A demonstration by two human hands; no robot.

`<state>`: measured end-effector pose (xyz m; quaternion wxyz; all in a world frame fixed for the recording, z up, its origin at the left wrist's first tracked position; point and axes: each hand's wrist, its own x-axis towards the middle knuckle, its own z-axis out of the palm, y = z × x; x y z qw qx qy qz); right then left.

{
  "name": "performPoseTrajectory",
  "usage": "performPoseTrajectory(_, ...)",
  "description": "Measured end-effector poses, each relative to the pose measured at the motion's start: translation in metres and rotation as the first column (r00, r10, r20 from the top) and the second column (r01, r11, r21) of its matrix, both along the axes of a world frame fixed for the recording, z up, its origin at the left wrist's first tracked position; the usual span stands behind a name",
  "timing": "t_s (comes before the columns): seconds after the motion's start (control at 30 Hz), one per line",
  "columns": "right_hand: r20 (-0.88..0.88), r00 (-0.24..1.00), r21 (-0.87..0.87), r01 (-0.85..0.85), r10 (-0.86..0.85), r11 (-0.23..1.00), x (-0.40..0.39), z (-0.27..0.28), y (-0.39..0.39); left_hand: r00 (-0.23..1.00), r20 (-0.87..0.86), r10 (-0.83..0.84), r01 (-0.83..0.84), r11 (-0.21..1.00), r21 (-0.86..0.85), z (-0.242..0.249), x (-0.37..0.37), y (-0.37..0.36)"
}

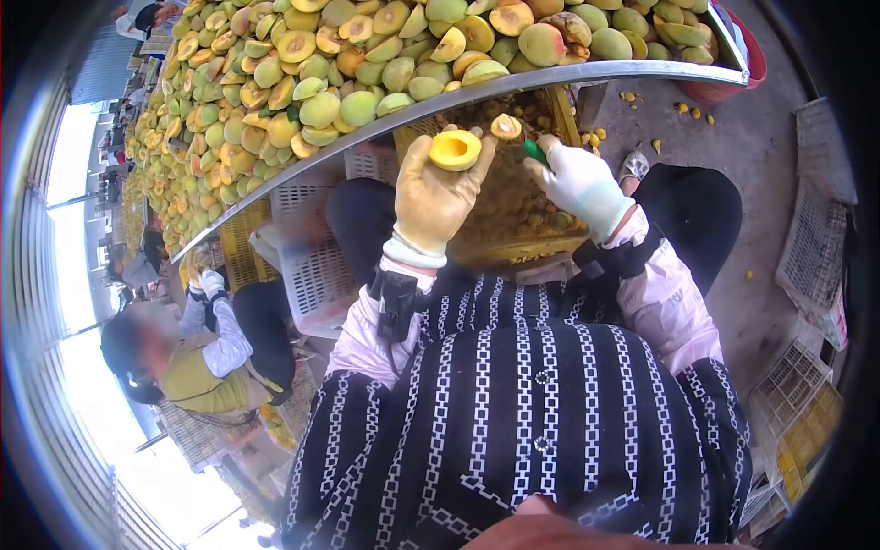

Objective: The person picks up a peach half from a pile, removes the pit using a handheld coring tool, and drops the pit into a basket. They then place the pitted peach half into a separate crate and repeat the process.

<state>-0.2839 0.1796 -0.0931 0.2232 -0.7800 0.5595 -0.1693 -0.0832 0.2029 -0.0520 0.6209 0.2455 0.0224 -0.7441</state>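
Note:
My left hand (434, 188), in a yellow-stained white glove, holds up a halved yellow peach (455, 150) with its cut face upward and a smooth hollow in the middle. In my gloved right hand (579, 183) is a small tool with a green handle (534, 152), its far end pointing toward the left hand. Right at the tool's tip shows a peach pit (505, 126) ringed with orange flesh, which hides the tip. Beneath both hands stands a yellow crate (527, 249) with pits and scraps inside.
A metal-edged table (513, 84) heaped with halved peaches (321, 110) curves ahead. A white crate (316, 286) stands left of my legs. Further left sits a co-worker (197, 367) in gloves. A red tub (753, 50) and several stacked crates (811, 243) are at right; fruit scraps dot the floor.

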Motion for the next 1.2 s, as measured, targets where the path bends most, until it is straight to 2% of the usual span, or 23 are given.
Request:
performPoseTrajectory(0.07, 0.031, 0.999, -0.060, 0.035, -0.033, 0.998, -0.001, -0.005, 0.002, 0.999, 0.037, -0.003, 0.005, 0.999, -0.047, -0.002, 0.000, 0.005)
performPoseTrajectory(0.13, 0.288, 0.957, -0.049, 0.052, -0.036, 0.997, 0.004, 0.004, 0.003, 0.890, 0.455, -0.010, 0.095, 0.982, -0.165, -0.001, -0.002, 0.009)
performPoseTrajectory(0.17, 0.415, 0.909, 0.015, 0.038, -0.041, 0.999, 0.006, 0.010, 0.003, 0.821, 0.570, 0.017, 0.116, 0.974, -0.196, 0.000, -0.004, 0.011)
performPoseTrajectory(0.2, 0.532, 0.845, 0.080, 0.014, -0.054, 0.997, 0.009, 0.016, 0.004, 0.825, 0.564, 0.018, 0.116, 0.973, -0.200, 0.002, -0.006, 0.013)
performPoseTrajectory(0.23, 0.614, 0.785, 0.154, -0.022, -0.079, 0.988, 0.010, 0.019, 0.006, 0.725, 0.689, 0.022, 0.205, 0.947, -0.247, 0.004, -0.005, 0.015)
performPoseTrajectory(0.3, 0.640, 0.768, 0.109, -0.039, -0.040, 0.993, 0.011, 0.024, 0.009, 0.500, 0.864, 0.063, 0.347, 0.899, -0.267, 0.010, -0.006, 0.022)
performPoseTrajectory(0.4, 0.693, 0.720, 0.027, -0.074, 0.035, 0.997, 0.009, 0.030, 0.011, 0.451, 0.886, 0.110, 0.343, 0.895, -0.286, 0.006, -0.007, 0.024)
performPoseTrajectory(0.43, 0.688, 0.718, -0.028, -0.122, 0.108, 0.992, 0.007, 0.032, 0.011, 0.392, 0.910, 0.139, 0.375, 0.878, -0.295, 0.006, -0.005, 0.025)
performPoseTrajectory(0.47, 0.678, 0.713, -0.083, -0.169, 0.180, 0.982, 0.005, 0.032, 0.010, 0.391, 0.910, 0.142, 0.373, 0.879, -0.297, 0.008, -0.005, 0.025)
performPoseTrajectory(0.53, 0.657, 0.712, -0.147, -0.200, 0.247, 0.969, 0.003, 0.025, 0.009, 0.403, 0.915, 0.012, 0.353, 0.921, -0.167, 0.016, -0.005, 0.026)
performPoseTrajectory(0.57, 0.580, 0.807, -0.079, -0.080, 0.111, 0.994, 0.004, 0.021, 0.008, 0.403, 0.915, 0.017, 0.351, 0.921, -0.172, 0.016, -0.001, 0.028)
performPoseTrajectory(0.6, 0.488, 0.872, -0.026, 0.047, -0.029, 0.999, 0.003, 0.019, 0.005, 0.527, 0.850, -0.020, 0.325, 0.928, -0.180, 0.017, 0.005, 0.030)
performPoseTrajectory(0.63, 0.428, 0.886, 0.151, 0.121, -0.175, 0.981, -0.001, 0.023, 0.001, 0.639, 0.767, -0.050, 0.299, 0.936, -0.188, 0.020, 0.013, 0.033)
performPoseTrajectory(0.7, 0.425, 0.892, 0.096, 0.123, -0.152, 0.988, -0.006, 0.015, -0.001, 0.517, 0.850, 0.098, 0.261, 0.928, -0.266, 0.036, 0.048, 0.041)
performPoseTrajectory(0.77, 0.417, 0.904, 0.065, 0.068, -0.089, 0.996, -0.004, 0.016, 0.005, 0.151, 0.983, 0.103, 0.089, 0.989, -0.118, 0.052, 0.103, 0.056)
performPoseTrajectory(0.8, 0.400, 0.915, 0.057, 0.038, -0.058, 0.998, -0.002, 0.018, 0.009, -0.082, 0.995, 0.054, 0.020, 0.998, -0.053, 0.049, 0.134, 0.063)
performPoseTrajectory(0.83, 0.390, 0.920, 0.057, 0.008, -0.030, 0.998, 0.001, 0.018, 0.013, -0.431, 0.902, 0.032, 0.045, 0.999, -0.014, 0.053, 0.162, 0.070)
performPoseTrajectory(0.87, 0.407, 0.913, 0.117, -0.027, -0.023, 0.993, 0.005, 0.023, 0.015, -0.818, 0.571, 0.072, 0.054, 0.997, -0.049, 0.056, 0.183, 0.074)
performPoseTrajectory(0.93, 0.387, 0.921, 0.073, -0.071, 0.037, 0.995, 0.013, 0.022, 0.017, -0.802, 0.594, 0.065, 0.010, 0.995, -0.096, 0.076, 0.181, 0.060)
performPoseTrajectory(0.97, 0.401, 0.914, 0.031, -0.086, 0.066, 0.996, 0.017, 0.021, 0.017, -0.671, 0.727, 0.143, 0.057, 0.988, -0.143, 0.069, 0.194, 0.044)
performPoseTrajectory(1.03, 0.378, 0.922, 0.016, -0.102, 0.089, 0.995, 0.023, 0.018, 0.017, -0.748, 0.640, 0.176, 0.135, 0.984, -0.113, 0.072, 0.182, 0.003)
performPoseTrajectory(1.1, 0.335, 0.936, 0.000, -0.118, 0.111, 0.993, 0.026, 0.014, 0.016, -0.908, 0.366, 0.204, 0.216, 0.976, -0.008, 0.055, 0.181, -0.042)
performPoseTrajectory(1.2, 0.293, 0.951, -0.004, -0.106, 0.102, 0.994, 0.027, 0.009, 0.017, -0.967, 0.255, 0.024, 0.084, 0.970, 0.228, 0.030, 0.166, -0.090)
